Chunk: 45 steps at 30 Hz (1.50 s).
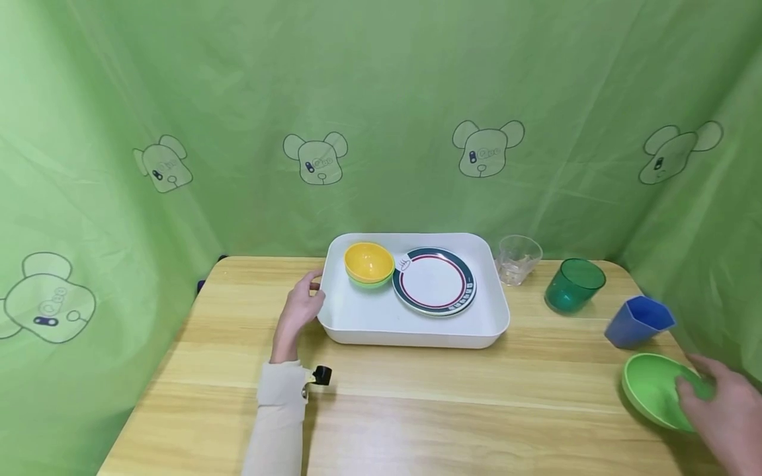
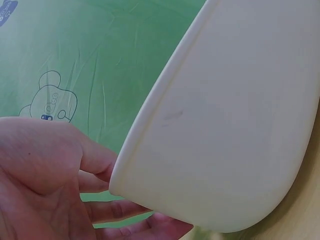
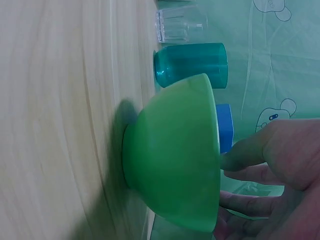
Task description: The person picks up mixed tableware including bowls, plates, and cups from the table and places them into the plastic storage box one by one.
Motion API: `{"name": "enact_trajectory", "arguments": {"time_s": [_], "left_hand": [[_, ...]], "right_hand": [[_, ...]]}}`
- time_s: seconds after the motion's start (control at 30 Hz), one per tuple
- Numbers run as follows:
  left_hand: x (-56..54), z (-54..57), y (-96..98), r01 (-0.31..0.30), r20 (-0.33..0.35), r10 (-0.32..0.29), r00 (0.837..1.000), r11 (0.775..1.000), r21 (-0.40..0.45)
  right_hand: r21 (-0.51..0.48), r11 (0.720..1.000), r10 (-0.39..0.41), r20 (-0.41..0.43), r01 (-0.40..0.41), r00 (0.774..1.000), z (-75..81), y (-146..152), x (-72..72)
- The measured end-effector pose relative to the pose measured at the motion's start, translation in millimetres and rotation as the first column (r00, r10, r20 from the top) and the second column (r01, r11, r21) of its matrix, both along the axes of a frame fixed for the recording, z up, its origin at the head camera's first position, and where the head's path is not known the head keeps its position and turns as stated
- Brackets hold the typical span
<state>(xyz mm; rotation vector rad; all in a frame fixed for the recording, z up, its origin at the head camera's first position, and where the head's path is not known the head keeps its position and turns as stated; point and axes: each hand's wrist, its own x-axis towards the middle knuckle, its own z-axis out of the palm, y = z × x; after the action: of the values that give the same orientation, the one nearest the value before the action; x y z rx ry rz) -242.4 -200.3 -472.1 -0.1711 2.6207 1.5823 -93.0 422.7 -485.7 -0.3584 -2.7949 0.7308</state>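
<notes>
My left hand (image 1: 302, 303) is at the left wall of a white tray (image 1: 381, 320). In the left wrist view, its fingers (image 2: 117, 209) lie against the tray's outer side, by a rounded corner. Far to the right, my right hand (image 1: 729, 403) holds a light green bowl (image 1: 649, 390) by the rim, thumb over the hollow and the other fingers at the far edge. The right wrist view has the bowl (image 3: 170, 155) low over the table, its shadow by the base. Inside the tray, a yellow bowl (image 1: 369, 262) nests in a green one (image 1: 372, 285), beside stacked dark-rimmed plates (image 1: 431, 282).
Right of the tray stand a clear glass (image 1: 518, 258), a teal cup (image 1: 574, 285) and a blue angular cup (image 1: 637, 322), the last just behind the held bowl. A green curtain (image 1: 393, 99) with bear-head prints encloses the wooden table (image 1: 381, 410) at the back and both sides.
</notes>
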Motion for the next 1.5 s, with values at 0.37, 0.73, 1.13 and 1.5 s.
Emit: {"name": "enact_trajectory", "arguments": {"time_s": [0.37, 0.73, 1.13, 1.5], "left_hand": [[-0.4, 0.1, 1.4, -0.004, -0.021, 0.004, 1.0, 1.0, -0.017], [1.3, -0.2, 1.3, 0.001, -0.026, -0.001, 1.0, 1.0, -0.006], [2.2, -0.5, 0.8, 0.007, -0.038, -0.008, 0.999, 1.0, -0.016], [2.6, -2.6, 0.2, 0.007, -0.036, -0.007, 0.999, 1.0, -0.019]], "right_hand": [[-0.049, 0.998, -0.027, 0.01, 0.027, 1.0, -5.6, 4, 6.6], [-0.056, 0.998, -0.036, 0.028, 0.038, 0.999, -16.1, 10, 11.8], [-0.06, 0.998, -0.033, 0.031, 0.035, 0.999, -23.2, 14, 14.7], [-0.147, 0.987, -0.067, -0.007, 0.066, 0.998, -18.6, 12, 17.5]]}}
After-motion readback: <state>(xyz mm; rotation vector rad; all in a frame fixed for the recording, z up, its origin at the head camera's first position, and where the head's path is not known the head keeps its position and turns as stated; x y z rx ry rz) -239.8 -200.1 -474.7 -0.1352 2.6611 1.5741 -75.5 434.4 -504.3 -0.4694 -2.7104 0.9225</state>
